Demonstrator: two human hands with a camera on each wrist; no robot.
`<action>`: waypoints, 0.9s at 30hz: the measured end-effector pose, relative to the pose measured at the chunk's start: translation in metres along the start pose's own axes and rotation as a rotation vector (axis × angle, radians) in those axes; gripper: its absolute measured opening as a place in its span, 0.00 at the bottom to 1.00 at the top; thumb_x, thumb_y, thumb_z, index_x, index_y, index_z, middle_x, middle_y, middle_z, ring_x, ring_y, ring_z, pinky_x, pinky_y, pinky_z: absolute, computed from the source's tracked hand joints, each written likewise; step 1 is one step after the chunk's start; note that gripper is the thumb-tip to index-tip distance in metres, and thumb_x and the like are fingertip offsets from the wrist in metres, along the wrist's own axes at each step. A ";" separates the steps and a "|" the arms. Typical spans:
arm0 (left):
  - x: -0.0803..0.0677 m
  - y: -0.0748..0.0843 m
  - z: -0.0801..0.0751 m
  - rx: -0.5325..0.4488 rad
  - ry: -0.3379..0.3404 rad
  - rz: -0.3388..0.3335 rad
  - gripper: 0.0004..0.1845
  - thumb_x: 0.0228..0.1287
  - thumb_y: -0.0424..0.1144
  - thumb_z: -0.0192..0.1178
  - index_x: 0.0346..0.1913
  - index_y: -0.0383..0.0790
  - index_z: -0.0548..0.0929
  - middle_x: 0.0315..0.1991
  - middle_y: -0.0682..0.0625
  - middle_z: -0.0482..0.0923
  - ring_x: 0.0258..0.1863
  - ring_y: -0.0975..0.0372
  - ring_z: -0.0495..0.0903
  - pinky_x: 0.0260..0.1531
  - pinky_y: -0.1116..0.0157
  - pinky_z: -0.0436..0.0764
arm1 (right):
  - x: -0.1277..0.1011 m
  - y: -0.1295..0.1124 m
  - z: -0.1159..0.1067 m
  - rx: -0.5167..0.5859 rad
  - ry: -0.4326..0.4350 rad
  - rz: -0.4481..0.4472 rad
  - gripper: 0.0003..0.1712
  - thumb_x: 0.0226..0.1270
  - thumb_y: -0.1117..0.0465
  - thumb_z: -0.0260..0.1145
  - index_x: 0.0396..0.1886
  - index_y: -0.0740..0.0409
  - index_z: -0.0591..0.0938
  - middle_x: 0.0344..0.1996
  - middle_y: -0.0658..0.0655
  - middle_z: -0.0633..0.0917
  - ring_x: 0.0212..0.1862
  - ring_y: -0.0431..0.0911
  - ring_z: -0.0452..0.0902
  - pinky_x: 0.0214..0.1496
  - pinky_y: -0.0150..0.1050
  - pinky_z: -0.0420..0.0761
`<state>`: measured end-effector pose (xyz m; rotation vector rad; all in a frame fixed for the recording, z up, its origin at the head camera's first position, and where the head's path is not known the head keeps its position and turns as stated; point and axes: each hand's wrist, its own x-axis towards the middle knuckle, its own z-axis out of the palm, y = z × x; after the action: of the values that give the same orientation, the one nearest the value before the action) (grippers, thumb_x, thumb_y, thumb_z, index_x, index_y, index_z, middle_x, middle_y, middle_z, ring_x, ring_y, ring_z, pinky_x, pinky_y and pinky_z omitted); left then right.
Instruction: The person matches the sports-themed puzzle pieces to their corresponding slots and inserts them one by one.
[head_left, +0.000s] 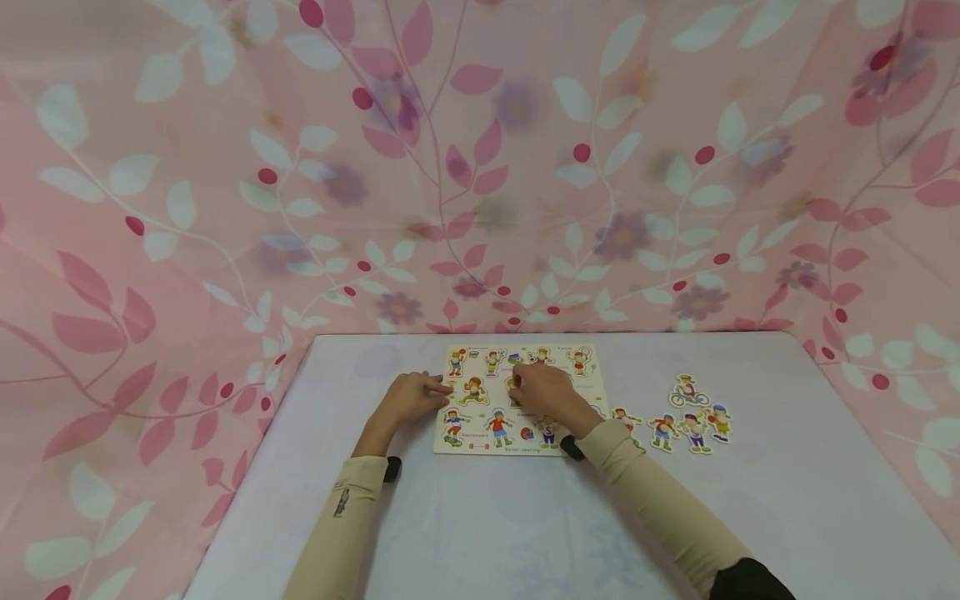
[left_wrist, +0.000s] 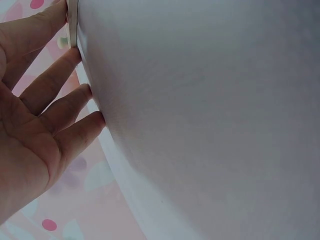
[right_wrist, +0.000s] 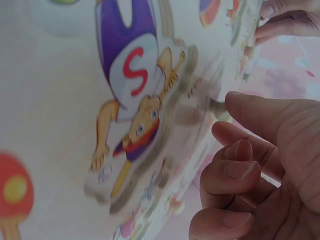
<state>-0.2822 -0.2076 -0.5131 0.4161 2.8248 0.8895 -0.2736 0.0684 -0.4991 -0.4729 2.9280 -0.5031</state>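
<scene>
Where pink floral cloth point(head_left: 667, 92) is hanging behind the white-covered table point(head_left: 465, 533) | left hand point(head_left: 411, 397), fingers extended, is touching the puzzle board point(head_left: 477, 414) | right hand point(head_left: 547, 390) is pinching a puzzle piece point(right_wrist: 217, 107) at the board | loose cutouts point(head_left: 695, 432) are lying rightward

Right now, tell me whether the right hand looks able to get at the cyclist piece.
Likely yes: the cyclist piece lies uncovered on the table, right of the board, and the way looks clear. The right hand, over the board, would need to swing across.
</scene>
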 end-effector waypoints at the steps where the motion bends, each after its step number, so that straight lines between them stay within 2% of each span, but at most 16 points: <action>1: 0.000 0.000 0.000 -0.003 0.000 0.003 0.12 0.59 0.41 0.72 0.45 0.46 0.91 0.59 0.46 0.79 0.69 0.46 0.65 0.68 0.47 0.61 | -0.002 0.001 -0.002 0.014 0.005 0.009 0.09 0.68 0.50 0.66 0.34 0.48 0.80 0.25 0.47 0.80 0.24 0.43 0.70 0.23 0.37 0.68; 10: 0.002 -0.002 0.000 0.026 -0.003 0.002 0.12 0.58 0.42 0.72 0.45 0.47 0.91 0.59 0.47 0.79 0.69 0.45 0.66 0.68 0.48 0.62 | -0.019 0.027 -0.017 0.073 0.083 0.006 0.07 0.71 0.54 0.64 0.41 0.50 0.82 0.23 0.48 0.79 0.19 0.42 0.67 0.18 0.35 0.62; 20: 0.003 -0.003 0.002 0.010 -0.012 0.004 0.12 0.59 0.42 0.72 0.45 0.48 0.91 0.59 0.46 0.79 0.69 0.45 0.65 0.68 0.47 0.61 | -0.047 0.049 -0.033 0.159 0.085 0.054 0.07 0.70 0.56 0.64 0.42 0.52 0.83 0.20 0.47 0.77 0.20 0.43 0.69 0.19 0.37 0.66; 27: 0.001 0.000 0.002 0.008 0.000 -0.010 0.12 0.58 0.41 0.72 0.45 0.46 0.91 0.58 0.46 0.79 0.68 0.46 0.66 0.68 0.48 0.61 | -0.065 0.063 -0.038 0.147 0.101 0.077 0.08 0.70 0.55 0.65 0.44 0.53 0.82 0.18 0.48 0.75 0.18 0.43 0.67 0.18 0.36 0.63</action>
<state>-0.2825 -0.2062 -0.5144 0.4028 2.8284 0.8763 -0.2371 0.1569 -0.4805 -0.3249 2.9610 -0.7464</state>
